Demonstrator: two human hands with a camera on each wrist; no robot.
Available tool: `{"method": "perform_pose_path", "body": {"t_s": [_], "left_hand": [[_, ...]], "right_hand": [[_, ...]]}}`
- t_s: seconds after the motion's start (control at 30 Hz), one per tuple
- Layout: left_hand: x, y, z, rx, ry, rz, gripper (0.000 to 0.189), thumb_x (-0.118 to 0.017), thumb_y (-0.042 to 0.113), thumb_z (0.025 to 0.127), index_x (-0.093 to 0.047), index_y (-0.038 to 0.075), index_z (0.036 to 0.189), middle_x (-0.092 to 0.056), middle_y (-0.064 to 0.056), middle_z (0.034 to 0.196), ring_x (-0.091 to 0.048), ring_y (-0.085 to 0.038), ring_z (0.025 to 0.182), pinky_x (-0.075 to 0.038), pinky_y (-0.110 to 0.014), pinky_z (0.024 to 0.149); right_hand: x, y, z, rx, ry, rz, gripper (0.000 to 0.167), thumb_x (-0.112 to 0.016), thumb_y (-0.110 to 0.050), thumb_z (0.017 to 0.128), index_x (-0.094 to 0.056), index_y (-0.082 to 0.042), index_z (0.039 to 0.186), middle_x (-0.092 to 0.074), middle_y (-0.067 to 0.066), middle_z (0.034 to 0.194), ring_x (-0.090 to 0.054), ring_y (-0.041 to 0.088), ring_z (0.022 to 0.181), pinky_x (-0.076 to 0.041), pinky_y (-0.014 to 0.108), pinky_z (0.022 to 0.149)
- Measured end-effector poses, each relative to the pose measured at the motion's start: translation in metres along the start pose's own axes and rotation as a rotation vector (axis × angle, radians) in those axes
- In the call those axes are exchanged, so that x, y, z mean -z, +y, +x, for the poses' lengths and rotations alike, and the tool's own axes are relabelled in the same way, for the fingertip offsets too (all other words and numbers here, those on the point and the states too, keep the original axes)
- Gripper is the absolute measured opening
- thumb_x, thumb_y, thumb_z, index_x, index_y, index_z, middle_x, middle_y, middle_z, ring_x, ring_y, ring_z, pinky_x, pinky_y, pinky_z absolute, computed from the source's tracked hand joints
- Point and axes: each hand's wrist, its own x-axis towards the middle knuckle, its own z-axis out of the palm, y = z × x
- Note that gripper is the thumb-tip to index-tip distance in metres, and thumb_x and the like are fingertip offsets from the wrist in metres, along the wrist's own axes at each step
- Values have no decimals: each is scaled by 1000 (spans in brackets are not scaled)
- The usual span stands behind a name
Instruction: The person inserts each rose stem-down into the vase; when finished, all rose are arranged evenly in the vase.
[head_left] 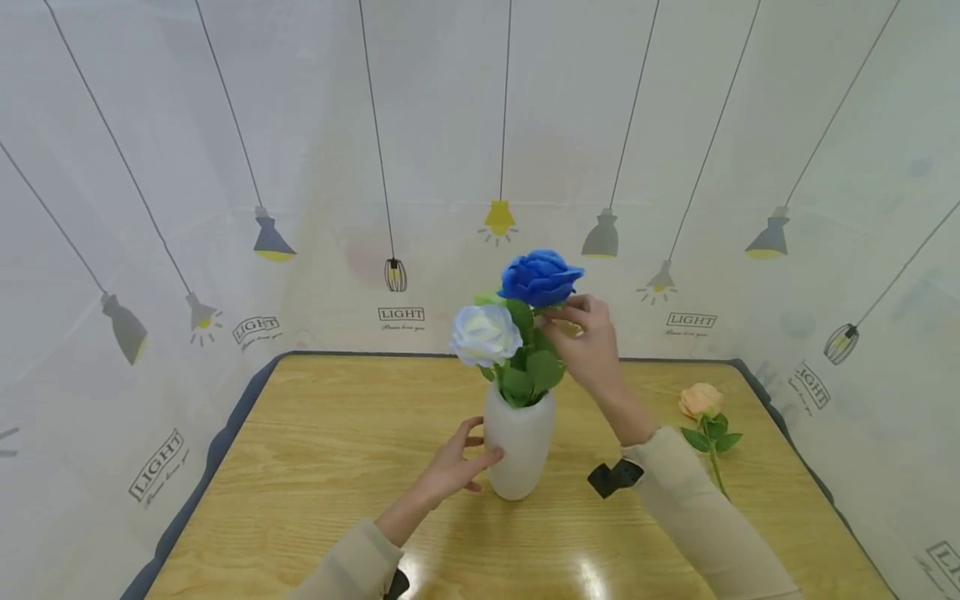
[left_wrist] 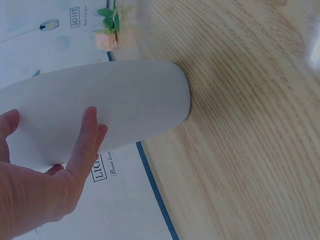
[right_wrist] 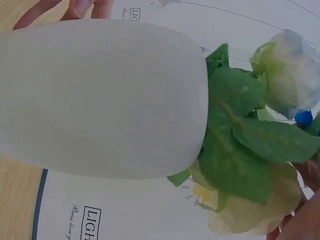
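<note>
A white vase (head_left: 519, 442) stands upright on the table, holding artificial roses with green leaves (head_left: 536, 371). My left hand (head_left: 453, 462) holds its left side, thumb in front; in the left wrist view the fingertips (left_wrist: 90, 117) lie against the smooth wall. Above the rim, my right hand (head_left: 588, 342) pinches the blue rose (head_left: 542, 277) just beneath its bloom. A white rose with bluish edges (head_left: 486, 335) leans left, lower than the blue one. The right wrist view also shows a pale cream bloom (right_wrist: 255, 207) behind the leaves, close to the right fingers.
A peach rose (head_left: 702, 402) with a leafy stem lies on the wooden table (head_left: 337, 467), right of the vase. Behind and at the sides hangs a white sheet (head_left: 435, 150) printed with lamps. A black wrist camera (head_left: 615, 477) sits at the right cuff.
</note>
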Motion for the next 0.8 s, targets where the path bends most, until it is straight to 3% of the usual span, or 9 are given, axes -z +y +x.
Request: {"method": "perform_pose_path", "body": {"t_s": [0.13,0.37,0.5,0.67,0.8], "left_hand": [[0,15,-8,-8,-3,-2,69,-59,31,85,-24,3,136,-38,-27,125,-51,-37,97,-51,-40,60],[-1,32,-18,-1,2,4,66,-58,29,86,-24,1,136,-39,-27,124,-50,-37,98,-51,-40,62],[-1,31,-17,3,1,3,66,-59,29,86,-25,2,135,-39,-27,124,-50,-37,99,-51,-39,61],[0,27,-15,1,-3,-4,67,-59,30,85,-24,1,136,-39,-27,124,-50,-38,99,-51,-40,61],[0,9,-5,0,-2,-3,72,-60,37,83,-23,5,137,-39,-25,125,-50,-36,99,-51,-37,59]], "right_hand": [[-5,4,-5,97,-24,-75,8,-70,-6,73,-69,2,74,-55,14,86,-42,31,86,-30,47,72],[-6,9,-13,121,-77,-157,9,-69,-11,74,-70,-4,70,-54,16,98,-39,35,94,-27,51,71],[-6,9,-15,90,-89,-149,11,-70,-14,75,-71,-4,72,-53,18,105,-36,36,103,-24,54,77],[-6,14,-16,112,-49,-106,6,-71,-10,73,-70,-4,72,-51,19,109,-35,35,106,-23,54,82],[0,16,-18,68,-13,-28,7,-71,-7,73,-69,-2,76,-48,18,114,-33,32,111,-25,53,87]]}}
